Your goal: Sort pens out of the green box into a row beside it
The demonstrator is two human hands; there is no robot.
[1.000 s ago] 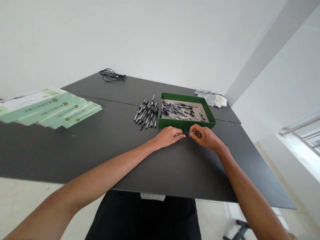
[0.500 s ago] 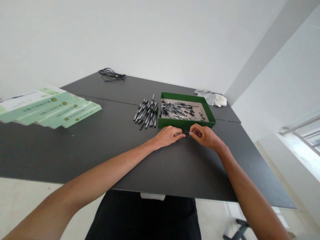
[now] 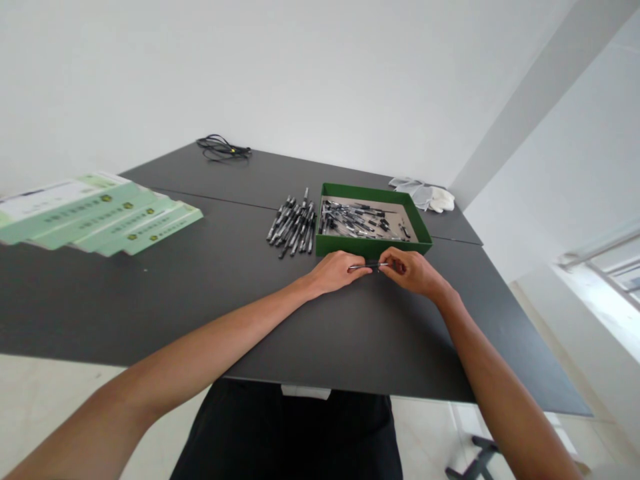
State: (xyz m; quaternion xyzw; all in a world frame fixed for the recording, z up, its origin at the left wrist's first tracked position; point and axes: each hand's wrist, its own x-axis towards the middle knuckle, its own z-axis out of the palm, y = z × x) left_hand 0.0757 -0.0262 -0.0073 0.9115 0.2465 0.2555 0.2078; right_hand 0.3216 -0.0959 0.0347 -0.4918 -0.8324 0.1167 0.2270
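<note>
Just in front of the green box (image 3: pixel 373 248), a pen (image 3: pixel 373 265) lies level between my two hands. My left hand (image 3: pixel 340 270) is closed around its left end. The fingers of my right hand (image 3: pixel 407 270) pinch the other end, and its tip is partly hidden by them. Inside the box are many loose pen parts (image 3: pixel 350 220), with black pieces and clear tubes. A heap of pens (image 3: pixel 294 227) lies on the table just left of the box.
Green-and-white printed sheets (image 3: pixel 100 213) lie overlapping at the left of the dark table (image 3: pixel 200 300). A coiled black cable (image 3: pixel 223 148) is at the back edge. White gloves (image 3: pixel 433 197) rest behind the box on the right, near the wall.
Almost nothing differs. Both hands keep the pen in the same place, and the box and heap stay where they were.
</note>
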